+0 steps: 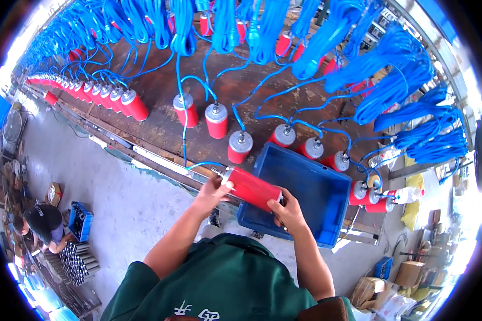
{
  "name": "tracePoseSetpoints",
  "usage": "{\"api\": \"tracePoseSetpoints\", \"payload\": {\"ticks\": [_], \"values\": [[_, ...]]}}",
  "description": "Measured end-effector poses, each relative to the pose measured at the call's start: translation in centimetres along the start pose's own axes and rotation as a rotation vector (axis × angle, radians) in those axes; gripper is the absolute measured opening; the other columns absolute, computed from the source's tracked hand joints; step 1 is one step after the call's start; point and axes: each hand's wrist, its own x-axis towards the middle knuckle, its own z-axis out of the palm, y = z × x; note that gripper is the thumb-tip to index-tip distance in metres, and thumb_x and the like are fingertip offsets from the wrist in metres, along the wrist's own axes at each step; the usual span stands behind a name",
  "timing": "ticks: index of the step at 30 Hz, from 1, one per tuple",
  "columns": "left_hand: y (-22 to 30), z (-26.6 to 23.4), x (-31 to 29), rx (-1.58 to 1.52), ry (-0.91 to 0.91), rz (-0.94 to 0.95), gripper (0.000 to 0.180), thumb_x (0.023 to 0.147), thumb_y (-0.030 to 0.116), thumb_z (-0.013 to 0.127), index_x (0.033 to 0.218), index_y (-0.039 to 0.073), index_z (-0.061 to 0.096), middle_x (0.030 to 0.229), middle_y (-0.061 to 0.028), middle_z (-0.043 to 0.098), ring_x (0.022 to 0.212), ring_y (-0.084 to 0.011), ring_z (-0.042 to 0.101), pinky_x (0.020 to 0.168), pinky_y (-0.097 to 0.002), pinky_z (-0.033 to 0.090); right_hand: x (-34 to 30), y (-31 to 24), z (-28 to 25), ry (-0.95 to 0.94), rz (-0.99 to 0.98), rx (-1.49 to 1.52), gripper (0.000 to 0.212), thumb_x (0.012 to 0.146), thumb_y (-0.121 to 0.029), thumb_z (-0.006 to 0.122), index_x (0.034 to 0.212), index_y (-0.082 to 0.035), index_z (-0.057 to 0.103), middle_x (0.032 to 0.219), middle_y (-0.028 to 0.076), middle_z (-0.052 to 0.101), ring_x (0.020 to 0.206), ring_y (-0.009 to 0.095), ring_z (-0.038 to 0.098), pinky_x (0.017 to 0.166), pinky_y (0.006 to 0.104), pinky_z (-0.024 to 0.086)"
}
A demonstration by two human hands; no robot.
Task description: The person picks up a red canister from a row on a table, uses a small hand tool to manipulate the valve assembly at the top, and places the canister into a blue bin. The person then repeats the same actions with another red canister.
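red cylinder (253, 189) is held slanting across the left edge of the blue tray (316, 198); the left hand (213, 193) has fingers clamped near its metal cap (227, 174), the right hand (290, 211) fingers clamped round the other end, probably to share the weight. slack in the blue cable (184, 144) likely spares that cap any tug.

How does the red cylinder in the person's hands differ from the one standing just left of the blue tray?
Support: the held cylinder is gripped by the left hand and right hand; the standing cylinder rests on the table.
Pose: the held cylinder lies sideways, its metal end toward the left; the standing cylinder is upright, metal end up.
Shared: both have red bodies, grey metal ends and blue cables.
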Motion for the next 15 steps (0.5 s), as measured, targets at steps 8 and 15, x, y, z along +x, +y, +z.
{"api": "tracePoseSetpoints", "payload": {"ticks": [8,15], "values": [[2.8,-0.2,0.9,-0.213,0.063,-0.042,0.078,0.081,0.033,0.095,0.14,0.003,0.055,0.117,-0.0052,0.067,0.097,-0.0194,0.071,0.077,-0.0431,0.068,-1.3,-2.0,1.8,0.1,-0.034,-0.333,0.073,0.094,-0.028,0.082,0.153,0.002,0.05,0.111,0.017,0.074,0.055,0.012,0.055,0.045,0.0261,0.044],[11.7,-12.0,2.5,0.505,0.392,0.388,0.07,0.076,0.034,0.097,0.127,0.001,0.063,0.112,-0.0087,0.072,0.099,-0.0209,0.07,0.089,-0.0394,0.06,-5.2,-1.6,-1.4,0.434,0.044,-0.089,0.046,0.106,-0.022,0.065,0.145,0.0,0.055,0.076,0.011,0.068,0.048,0.01,0.049,0.04,0.0253,0.04]]}}
